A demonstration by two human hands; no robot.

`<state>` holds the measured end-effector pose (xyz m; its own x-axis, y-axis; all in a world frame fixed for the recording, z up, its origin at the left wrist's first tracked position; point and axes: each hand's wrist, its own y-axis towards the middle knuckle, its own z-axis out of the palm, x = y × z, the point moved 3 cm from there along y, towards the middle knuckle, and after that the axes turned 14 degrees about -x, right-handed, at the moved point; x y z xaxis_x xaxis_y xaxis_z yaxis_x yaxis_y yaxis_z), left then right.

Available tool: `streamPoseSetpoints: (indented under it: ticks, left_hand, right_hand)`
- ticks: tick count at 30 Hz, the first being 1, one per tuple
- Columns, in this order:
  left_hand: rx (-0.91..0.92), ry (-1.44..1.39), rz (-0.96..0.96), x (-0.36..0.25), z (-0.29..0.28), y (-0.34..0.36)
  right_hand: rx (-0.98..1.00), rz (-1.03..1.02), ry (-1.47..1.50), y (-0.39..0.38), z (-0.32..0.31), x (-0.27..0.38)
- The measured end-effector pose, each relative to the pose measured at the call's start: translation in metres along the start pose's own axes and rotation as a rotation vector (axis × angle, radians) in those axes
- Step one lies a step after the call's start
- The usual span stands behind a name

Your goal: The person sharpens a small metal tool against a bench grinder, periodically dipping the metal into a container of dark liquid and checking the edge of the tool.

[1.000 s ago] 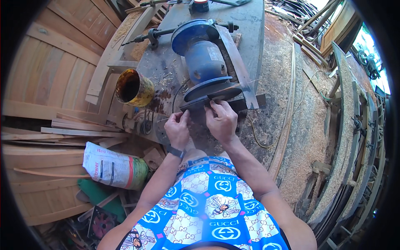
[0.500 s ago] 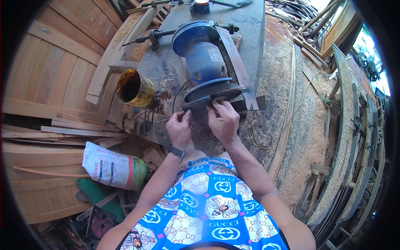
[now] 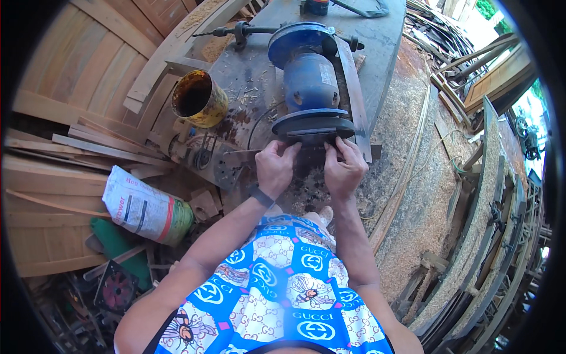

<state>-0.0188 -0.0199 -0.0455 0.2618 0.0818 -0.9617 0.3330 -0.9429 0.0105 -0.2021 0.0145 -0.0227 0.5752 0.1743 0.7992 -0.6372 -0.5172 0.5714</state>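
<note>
A blue bench grinder (image 3: 309, 82) stands on the worn metal bench (image 3: 383, 47), with a dark disc (image 3: 292, 124) at its near end. Against that disc lies a narrow dark metal piece (image 3: 312, 133), roughly level across it. My left hand (image 3: 277, 165) pinches the piece toward its left part, thumb raised beneath it. My right hand (image 3: 345, 168) grips it toward the right, fingers curled and close under the disc. The exact contact between piece and disc is partly hidden.
A rusty yellow can (image 3: 212, 109) stands left of the grinder; a drill-bit shaft (image 3: 218, 32) lies behind. Stacked boards (image 3: 94, 141) and a white sack (image 3: 141, 200) are at left. Sawdust-covered planks (image 3: 407, 177) and timber racks (image 3: 489, 236) run along the right.
The view has shifted, putting the grinder farther right. Both hands have moved slightly along with the piece, which now sits more level. Faint streaks right of the disc earlier are no longer visible.
</note>
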Motion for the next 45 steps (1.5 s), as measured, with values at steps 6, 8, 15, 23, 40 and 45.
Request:
streamPoseSetpoints:
  ticks: [6, 8, 15, 23, 40, 45]
  left_hand:
    - [0.009, -0.093, -0.023, -0.015, 0.013, -0.007]
    - [0.006, -0.1, -0.032, -0.022, 0.014, -0.008]
    - [0.033, -0.079, 0.028, -0.031, 0.025, -0.012]
    - [0.065, 0.017, 0.047, -0.031, 0.036, -0.014]
    - [0.051, -0.083, -0.001, -0.029, 0.032, -0.012]
    - [0.039, -0.104, 0.03, -0.035, 0.024, -0.011]
  right_hand:
    - [-0.029, 0.017, 0.01, 0.009, -0.008, -0.007]
    - [-0.02, 0.04, 0.007, 0.011, -0.011, -0.01]
    - [-0.045, -0.017, -0.061, 0.015, -0.018, -0.03]
    - [-0.032, 0.152, -0.049, 0.018, -0.023, -0.042]
    - [-0.033, 0.165, -0.012, 0.015, -0.021, -0.044]
    - [-0.03, 0.215, 0.04, 0.012, -0.017, -0.036]
